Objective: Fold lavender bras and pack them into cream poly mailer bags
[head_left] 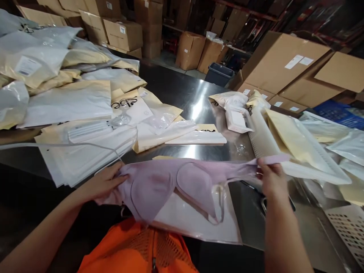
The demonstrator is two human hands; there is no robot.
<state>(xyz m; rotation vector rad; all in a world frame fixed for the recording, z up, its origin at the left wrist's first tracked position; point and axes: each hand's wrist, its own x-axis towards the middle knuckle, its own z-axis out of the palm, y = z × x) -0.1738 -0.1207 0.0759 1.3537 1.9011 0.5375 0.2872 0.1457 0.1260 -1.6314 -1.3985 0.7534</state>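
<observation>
A pale lilac bra point(153, 182) is stretched out sideways in front of me, its cups facing up and a loose strap hanging near the right cup. On its left end, my left hand point(109, 180) grips the fabric between thumb and fingers. Its right band is pinched in my right hand point(271, 174), the end of the band sticking out past the fingers. Beneath the bra lies a clear-and-white plastic bag point(199, 223) at the table's near edge. A dark pen-like item point(251, 186) and a partly hidden object lie beside my right wrist.
Many bagged garments point(71, 100) are heaped at the left of the metal table point(196, 89). A white plastic basket point(258, 140) with packages stands right, near a small white box point(237, 119). A white cable point(71, 145) crosses from the left. Cardboard boxes point(284, 64) stand beyond.
</observation>
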